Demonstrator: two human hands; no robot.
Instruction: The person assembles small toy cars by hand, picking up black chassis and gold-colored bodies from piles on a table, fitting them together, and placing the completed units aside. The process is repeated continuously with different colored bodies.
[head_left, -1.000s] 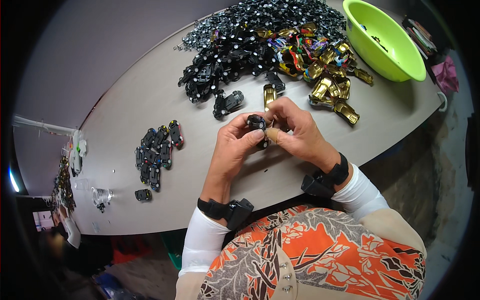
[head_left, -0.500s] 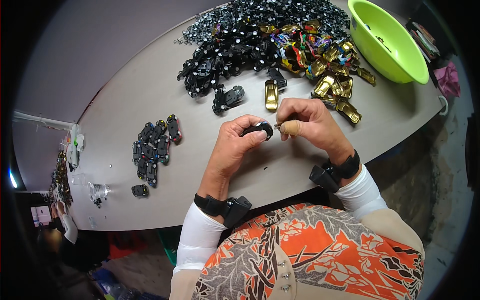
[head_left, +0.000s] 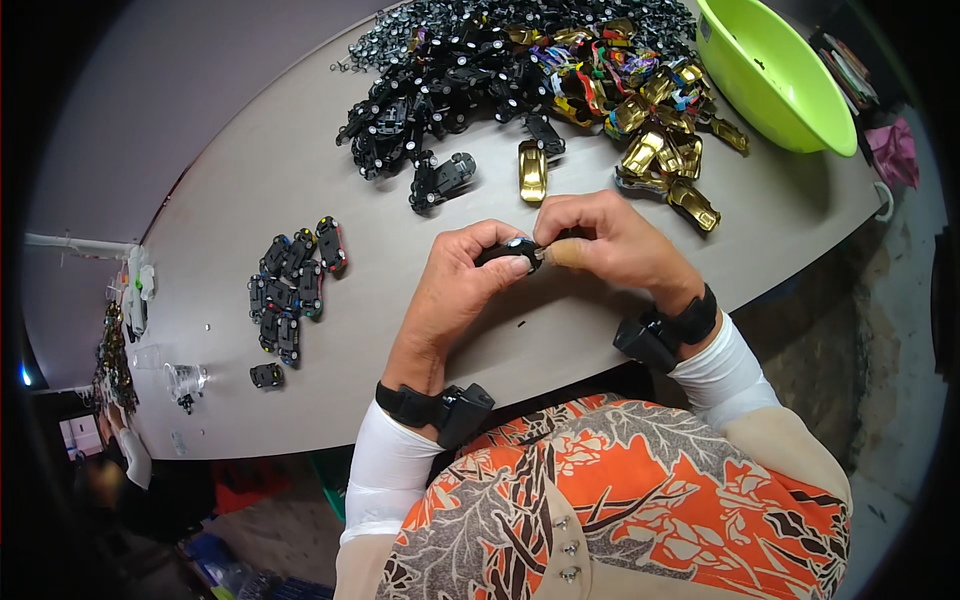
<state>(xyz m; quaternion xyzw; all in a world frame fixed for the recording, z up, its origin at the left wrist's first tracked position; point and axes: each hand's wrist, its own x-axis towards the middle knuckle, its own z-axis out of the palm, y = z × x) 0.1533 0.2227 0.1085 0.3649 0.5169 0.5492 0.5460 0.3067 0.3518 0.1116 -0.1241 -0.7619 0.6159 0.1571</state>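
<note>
Close in front of me, my left hand (head_left: 465, 268) is closed round a toy car (head_left: 496, 250), its black underside partly showing between thumb and fingers. My right hand (head_left: 610, 240), with a tan bandage on the thumb, pinches a small metal piece (head_left: 540, 253) against the near end of that car; its exact shape is hidden by the fingers. Just beyond my hands lies a gold toy car body (head_left: 533, 172), beside a black car base (head_left: 545, 134). A pair of black bases (head_left: 440, 182) rests a little to the left.
At the back are heaps of black car bases (head_left: 470, 85), coloured and gold bodies (head_left: 650, 150), and small grey parts (head_left: 420, 30). A green basin (head_left: 800, 80) stands at right. Several assembled cars (head_left: 290, 290) lie left, near a clear cup (head_left: 183, 380). Another person (head_left: 130, 450) sits far left.
My right hand has closed in on my left, and the metal piece now touches the car's end. The view has shifted slightly; the other cars look unmoved.
</note>
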